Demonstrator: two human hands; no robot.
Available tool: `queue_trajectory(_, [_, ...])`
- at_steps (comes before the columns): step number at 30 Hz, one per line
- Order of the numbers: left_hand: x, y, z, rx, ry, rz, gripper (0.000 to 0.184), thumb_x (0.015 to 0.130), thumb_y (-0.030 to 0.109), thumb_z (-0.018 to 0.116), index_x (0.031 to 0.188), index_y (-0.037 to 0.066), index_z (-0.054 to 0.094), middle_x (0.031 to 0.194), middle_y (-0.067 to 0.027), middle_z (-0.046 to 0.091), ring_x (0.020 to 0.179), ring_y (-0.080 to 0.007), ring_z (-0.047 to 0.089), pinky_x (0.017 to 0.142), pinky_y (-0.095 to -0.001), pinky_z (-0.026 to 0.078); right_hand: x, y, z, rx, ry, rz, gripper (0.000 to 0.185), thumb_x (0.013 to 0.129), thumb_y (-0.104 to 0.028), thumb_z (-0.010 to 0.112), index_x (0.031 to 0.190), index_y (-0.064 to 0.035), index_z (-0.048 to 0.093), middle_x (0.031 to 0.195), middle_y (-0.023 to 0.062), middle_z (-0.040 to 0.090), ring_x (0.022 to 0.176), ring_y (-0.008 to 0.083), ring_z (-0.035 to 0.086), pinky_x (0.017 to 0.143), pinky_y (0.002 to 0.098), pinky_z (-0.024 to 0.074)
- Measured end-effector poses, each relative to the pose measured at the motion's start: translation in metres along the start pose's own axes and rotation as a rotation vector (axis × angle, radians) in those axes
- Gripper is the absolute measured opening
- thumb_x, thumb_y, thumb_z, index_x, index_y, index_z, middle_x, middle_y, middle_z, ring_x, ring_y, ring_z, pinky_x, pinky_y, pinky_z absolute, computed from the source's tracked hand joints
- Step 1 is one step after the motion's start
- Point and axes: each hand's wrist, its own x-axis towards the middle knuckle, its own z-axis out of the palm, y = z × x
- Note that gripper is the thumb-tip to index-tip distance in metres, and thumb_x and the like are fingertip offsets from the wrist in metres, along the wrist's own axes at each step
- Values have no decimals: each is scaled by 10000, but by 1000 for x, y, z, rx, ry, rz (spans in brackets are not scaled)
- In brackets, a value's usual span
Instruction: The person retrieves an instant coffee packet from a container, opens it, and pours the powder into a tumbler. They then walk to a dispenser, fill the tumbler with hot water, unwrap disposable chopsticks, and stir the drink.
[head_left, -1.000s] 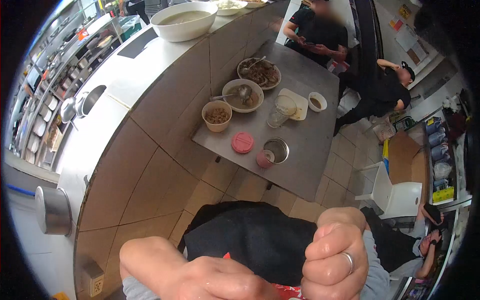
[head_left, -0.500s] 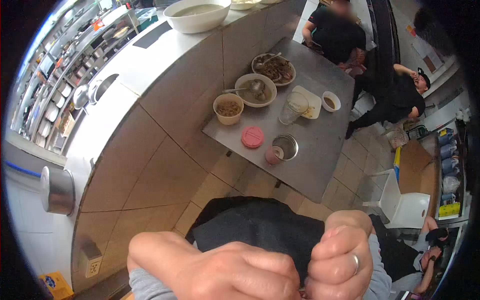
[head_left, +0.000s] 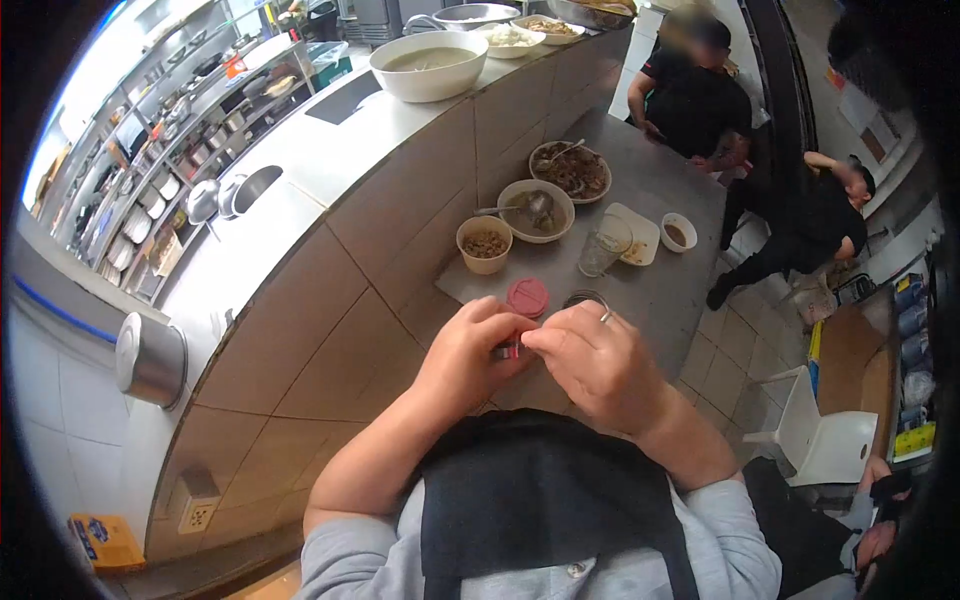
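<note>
Both my hands are raised in front of my dark apron (head_left: 540,490), close together over the near edge of the steel table (head_left: 655,300). My left hand (head_left: 465,355) is closed round a small red and dark object (head_left: 509,349), mostly hidden by the fingers. With its fingertips pinched, my right hand (head_left: 605,365), wearing a ring, meets the same object's right side; what it grips is hidden. Just beyond my fingers are a round pink lid (head_left: 528,298) and the rim of a metal cup (head_left: 585,297), the cup largely covered by my right hand.
On the table stand a tub of brown food (head_left: 485,243), a soup bowl with a ladle (head_left: 538,210), a meat dish (head_left: 570,172), a clear glass (head_left: 603,250), a plate (head_left: 640,235) and a sauce bowl (head_left: 679,232). A tiled counter (head_left: 400,230) borders the left. Several people are nearby.
Both hands have moved up and away from my body, from low at the chest to over the table edge. A small red object now shows between them. The view has tilted slightly.
</note>
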Motion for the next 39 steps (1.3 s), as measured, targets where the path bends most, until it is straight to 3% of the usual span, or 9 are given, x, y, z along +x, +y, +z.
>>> queue_trajectory(1, [-2, -5, 6, -25, 9, -48, 204, 718, 72, 772, 899, 52, 680, 897, -99, 624, 833, -285, 611, 713, -355, 510, -2, 1, 5, 3, -22, 42, 164, 813, -82, 661, 968, -38, 634, 907, 97, 612, 818, 271, 620, 730, 378, 517])
queue_trajectory(9, [-41, -38, 46, -58, 87, -212, 144, 779, 144, 768, 782, 31, 678, 777, -107, 596, 665, -281, 613, 592, -378, 490, -42, 22, 54, 109, -111, 200, 90, 840, -139, 683, 839, -62, 636, 831, 111, 598, 796, 296, 614, 702, 399, 499])
queue_trajectory(12, [-45, -47, 54, -13, 133, -187, 86, 791, 55, 726, 796, 7, 655, 719, -86, 542, 626, -203, 561, 568, -324, 455, -43, 25, 69, 228, -69, 376, 108, 847, -129, 669, 807, -36, 632, 794, 142, 607, 762, 312, 622, 680, 401, 490])
queue_trajectory(18, [-39, -59, 60, 69, 236, -194, 84, 794, 55, 709, 771, 12, 641, 688, -92, 521, 586, -213, 537, 538, -326, 423, -36, 34, 97, 408, 30, 696, 164, 858, -137, 654, 807, 12, 608, 784, 177, 633, 732, 345, 630, 658, 417, 482])
queue_trajectory(21, [-36, -65, 66, 78, 287, -221, 126, 794, 98, 696, 732, 36, 604, 716, -122, 546, 645, -319, 587, 589, -408, 475, -33, 41, 106, 326, 61, 630, 163, 857, -141, 648, 803, 5, 600, 794, 182, 634, 737, 360, 625, 664, 441, 482])
queue_trajectory(28, [-9, -89, 69, 163, 336, -189, 107, 819, 44, 640, 746, -1, 577, 698, -137, 509, 613, -301, 537, 554, -370, 430, -18, 78, 135, 164, 83, 603, 168, 856, -161, 621, 801, -5, 590, 825, 192, 639, 789, 398, 624, 691, 470, 494])
queue_trajectory(34, [39, -113, 72, 170, 478, -191, 99, 838, 69, 612, 789, -15, 593, 758, -175, 563, 706, -353, 581, 638, -405, 461, 16, 131, 158, 87, 140, 657, 183, 836, -190, 634, 796, -11, 630, 824, 214, 657, 810, 396, 641, 715, 484, 496])
queue_trajectory(35, [50, -112, 72, 112, 497, -220, 91, 823, 80, 599, 787, -3, 592, 802, -197, 595, 774, -407, 588, 681, -469, 465, 23, 139, 160, 57, 144, 715, 179, 818, -200, 643, 808, -21, 653, 826, 229, 660, 807, 402, 646, 714, 491, 502])
queue_trajectory(39, [88, -124, 75, 167, 533, -175, 144, 858, 145, 616, 821, 6, 619, 813, -190, 603, 776, -387, 604, 695, -435, 482, 48, 175, 152, -154, 184, 747, 169, 812, -202, 629, 786, -39, 664, 804, 224, 666, 788, 405, 651, 711, 498, 509])
